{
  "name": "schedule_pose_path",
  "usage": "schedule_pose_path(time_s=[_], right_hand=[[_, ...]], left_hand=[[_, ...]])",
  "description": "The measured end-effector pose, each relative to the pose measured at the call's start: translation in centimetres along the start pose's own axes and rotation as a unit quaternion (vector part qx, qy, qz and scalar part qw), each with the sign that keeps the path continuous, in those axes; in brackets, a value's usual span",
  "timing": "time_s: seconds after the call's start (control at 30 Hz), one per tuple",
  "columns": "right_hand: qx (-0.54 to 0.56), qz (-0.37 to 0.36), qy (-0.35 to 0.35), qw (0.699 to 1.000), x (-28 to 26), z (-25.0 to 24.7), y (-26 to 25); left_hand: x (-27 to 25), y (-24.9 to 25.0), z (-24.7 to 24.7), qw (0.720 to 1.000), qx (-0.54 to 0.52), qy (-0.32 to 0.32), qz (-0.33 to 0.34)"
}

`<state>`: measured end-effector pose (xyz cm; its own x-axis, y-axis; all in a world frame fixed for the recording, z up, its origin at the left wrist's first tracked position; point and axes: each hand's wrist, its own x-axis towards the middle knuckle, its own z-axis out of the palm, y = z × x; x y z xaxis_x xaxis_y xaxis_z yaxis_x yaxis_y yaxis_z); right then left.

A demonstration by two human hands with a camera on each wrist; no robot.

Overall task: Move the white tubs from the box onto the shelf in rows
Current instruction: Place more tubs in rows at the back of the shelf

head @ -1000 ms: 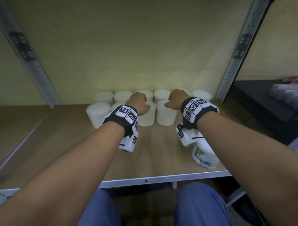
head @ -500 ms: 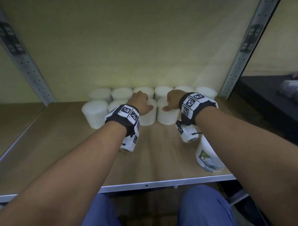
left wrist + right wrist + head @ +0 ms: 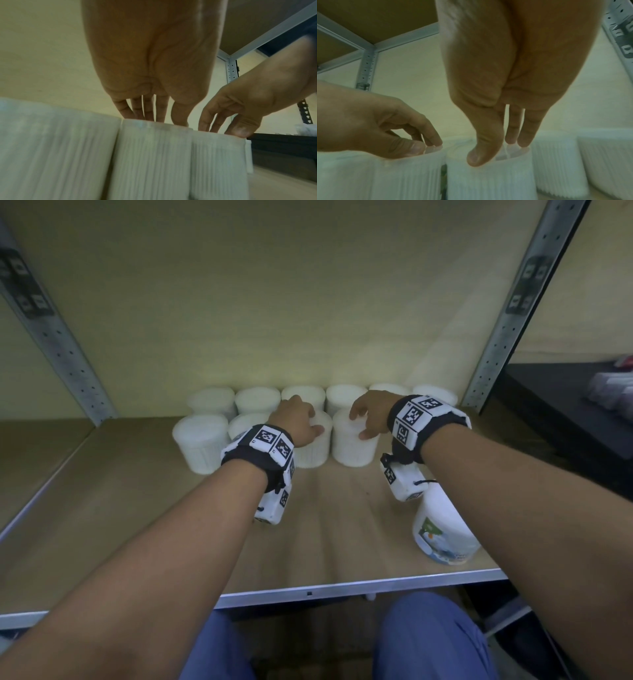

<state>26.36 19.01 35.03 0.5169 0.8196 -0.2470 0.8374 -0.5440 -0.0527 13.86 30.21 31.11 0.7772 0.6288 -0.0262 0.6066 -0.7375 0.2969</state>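
Observation:
White ribbed tubs stand in two rows at the back of the wooden shelf [image 3: 329, 518]. The back row [image 3: 260, 400] has several tubs. In the front row, two tubs stand at the left [image 3: 200, 443]. My left hand [image 3: 298, 422] [image 3: 163, 120] grips the top of the third front tub [image 3: 313, 451] [image 3: 152, 155] from above, thumb in front and fingers behind. Beside it, my right hand [image 3: 368, 417] [image 3: 500, 148] grips the top of the fourth front tub [image 3: 352, 448] [image 3: 488, 180] the same way. Both tubs stand upright on the shelf, almost touching. The box is out of view.
A white labelled bottle [image 3: 442, 529] stands near the shelf's front right corner, under my right forearm. Perforated metal uprights [image 3: 496, 337] [image 3: 54, 337] flank the bay. The metal front edge [image 3: 342, 587] runs below my arms. A dark surface [image 3: 565, 412] lies to the right.
Both hands have stayed on top of the same two front-row tubs. The tubs have hardly moved; the view has shifted slightly.

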Motion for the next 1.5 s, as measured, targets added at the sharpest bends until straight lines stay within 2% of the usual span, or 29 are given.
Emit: schedule_pose_path(time_s=[0.1, 0.2, 0.6, 0.87, 0.93, 1.07, 1.27, 1.5], right_hand=[[0.033, 0.000, 0.002, 0.999, -0.1, -0.1, 0.2], [0.070, 0.015, 0.037, 0.997, 0.1, 0.1, 0.3], [0.015, 0.041, 0.029, 0.999, 0.4, 0.8, -0.3], [0.000, -0.001, -0.014, 1.000, 0.1, 0.2, 0.2], [0.017, 0.002, -0.006, 1.000, 0.0, 0.0, 0.1], [0.017, 0.023, 0.053, 0.998, 0.2, 0.0, -0.4], [0.007, 0.051, 0.040, 0.998, 0.7, 1.0, -0.9], [0.003, 0.028, 0.028, 0.999, 0.5, 0.7, -0.5]], left_hand=[[0.0, -0.1, 0.0, 1.000, 0.004, -0.002, 0.002], [0.1, -0.2, 0.2, 1.000, 0.009, 0.001, 0.005], [0.1, -0.1, 0.6, 1.000, 0.021, 0.005, 0.011], [0.0, -0.1, 0.7, 1.000, 0.023, 0.008, 0.011], [0.1, -0.1, 0.7, 1.000, 0.025, 0.007, 0.011], [0.1, -0.1, 0.8, 1.000, 0.020, 0.010, 0.011], [0.0, -0.1, 0.8, 1.000, 0.022, 0.009, 0.013], [-0.1, -0.1, 0.8, 1.000, 0.018, 0.012, 0.013]])
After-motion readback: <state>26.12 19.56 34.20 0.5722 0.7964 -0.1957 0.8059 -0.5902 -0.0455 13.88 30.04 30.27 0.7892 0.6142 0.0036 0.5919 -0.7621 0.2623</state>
